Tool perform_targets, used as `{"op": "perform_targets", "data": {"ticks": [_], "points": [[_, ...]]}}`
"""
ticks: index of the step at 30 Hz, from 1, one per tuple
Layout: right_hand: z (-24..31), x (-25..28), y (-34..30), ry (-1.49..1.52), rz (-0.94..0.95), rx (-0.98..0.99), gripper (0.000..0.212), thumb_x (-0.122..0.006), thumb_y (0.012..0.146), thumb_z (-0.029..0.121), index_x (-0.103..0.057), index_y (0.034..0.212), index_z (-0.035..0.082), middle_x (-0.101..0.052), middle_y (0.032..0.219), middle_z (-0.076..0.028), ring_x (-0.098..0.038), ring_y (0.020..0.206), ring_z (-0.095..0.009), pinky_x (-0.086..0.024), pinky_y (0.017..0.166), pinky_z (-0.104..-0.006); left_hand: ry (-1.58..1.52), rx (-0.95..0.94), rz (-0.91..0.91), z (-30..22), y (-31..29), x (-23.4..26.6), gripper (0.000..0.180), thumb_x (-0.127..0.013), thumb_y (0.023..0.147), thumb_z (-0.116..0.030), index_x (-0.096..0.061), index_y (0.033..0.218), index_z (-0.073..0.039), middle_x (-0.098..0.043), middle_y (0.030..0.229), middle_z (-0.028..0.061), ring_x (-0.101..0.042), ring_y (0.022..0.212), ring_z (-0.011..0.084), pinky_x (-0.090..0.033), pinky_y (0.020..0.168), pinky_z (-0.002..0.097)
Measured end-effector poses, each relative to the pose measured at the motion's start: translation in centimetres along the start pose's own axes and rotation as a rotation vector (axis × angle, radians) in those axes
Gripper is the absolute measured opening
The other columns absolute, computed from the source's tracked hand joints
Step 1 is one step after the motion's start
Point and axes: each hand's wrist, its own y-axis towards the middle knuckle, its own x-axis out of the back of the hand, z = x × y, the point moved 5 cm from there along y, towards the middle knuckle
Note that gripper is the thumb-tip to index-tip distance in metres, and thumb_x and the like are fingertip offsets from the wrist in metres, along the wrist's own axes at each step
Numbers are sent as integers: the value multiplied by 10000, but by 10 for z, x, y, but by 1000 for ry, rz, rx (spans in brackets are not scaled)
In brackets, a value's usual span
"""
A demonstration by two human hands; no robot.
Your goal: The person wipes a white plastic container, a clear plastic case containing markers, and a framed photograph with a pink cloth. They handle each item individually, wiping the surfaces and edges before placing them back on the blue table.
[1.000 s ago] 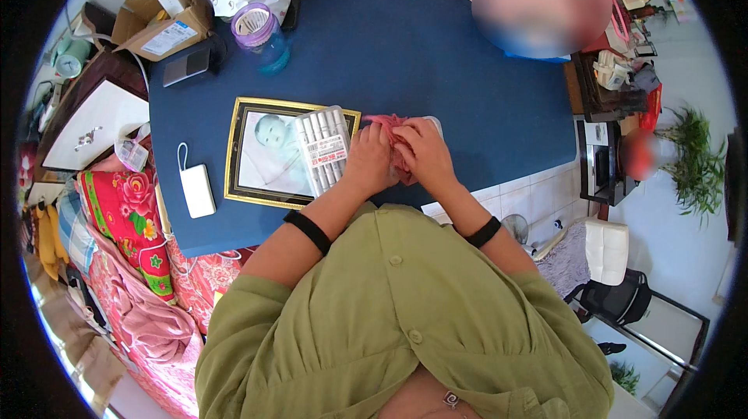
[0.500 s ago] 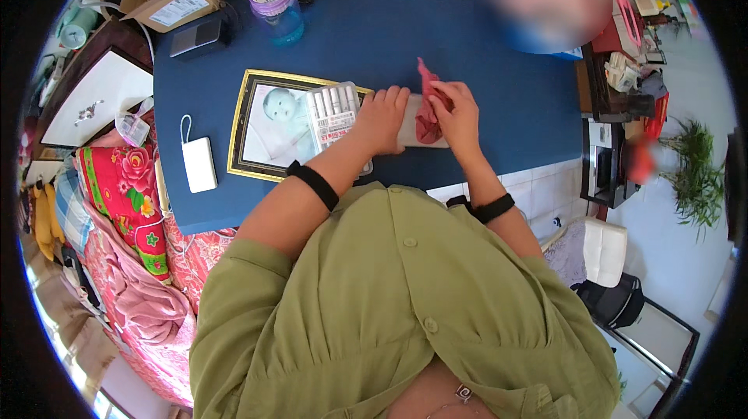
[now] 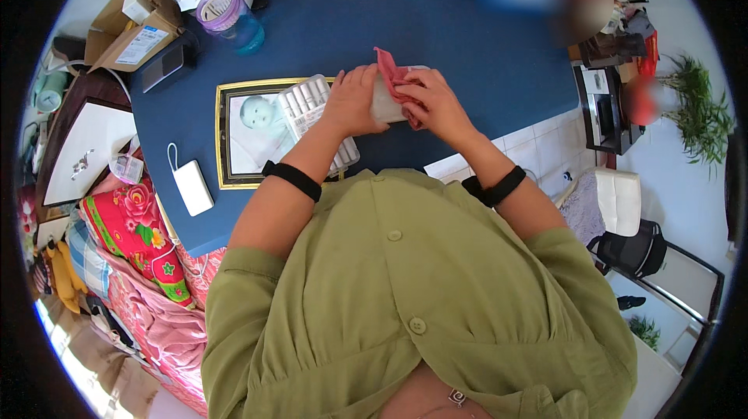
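My left hand (image 3: 352, 106) grips the left end of a pale, whitish flat case (image 3: 386, 104), fingers over its far edge and thumb on the near side. A crumpled red cloth (image 3: 393, 76) is pinched in my right hand (image 3: 438, 106), pressed on the case's right part; that hand hides some of both. Left of my left hand, a clear plastic box of white sticks (image 3: 304, 99) lies tilted across a framed baby picture (image 3: 257, 119) with a black and gold border. My left forearm covers part of that box.
On the dark blue table (image 3: 343, 6) stand a purple-lidded jar (image 3: 234, 21), a dark device (image 3: 165, 67) and an open cardboard box (image 3: 136, 37). A white power bank (image 3: 192, 187) with a loop lies near the left edge. A blurred round thing (image 3: 545, 2) sits far right.
My view has shifted, so the table things sit further left. My right hand has closed down over the cloth, now lying lower across the case. The left hand keeps its hold.
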Motion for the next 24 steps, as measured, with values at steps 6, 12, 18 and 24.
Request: {"op": "perform_targets", "data": {"ticks": [6,12,18,24], "points": [[-1,3,4,-39,13,-65,240,-653,720,31,-673,955,71,-576,1024,-79,-524,996,-294,-452,866,-364,-27,-28,-50,9,0,-10,1170,-864,487,-428,-250,1408,-48,-397,1374,164,-385,1290,317,-251,1098,506],[20,-30,18,121,33,66,217,-673,719,40,-656,933,65,-571,1019,-80,-511,1014,-297,-432,881,-378,-63,-68,-14,10,-5,-2,1173,-826,529,-535,-228,1442,-104,-396,1392,124,-354,1318,294,-179,1107,559],[11,-14,-2,187,290,-19,202,-669,723,28,-656,920,67,-572,1007,-80,-515,1000,-291,-435,876,-378,-21,-15,13,16,1,-7,1119,-822,512,-506,-296,1401,-76,-405,1379,153,-332,1335,287,-153,1114,574],[-2,5,-4,144,24,-119,219,-679,718,50,-674,936,76,-591,1002,-88,-531,964,-299,-440,861,-374,-65,-28,42,13,-1,-8,1153,-828,541,-453,-208,1432,-66,-376,1398,172,-303,1351,305,-91,1138,541]]}}
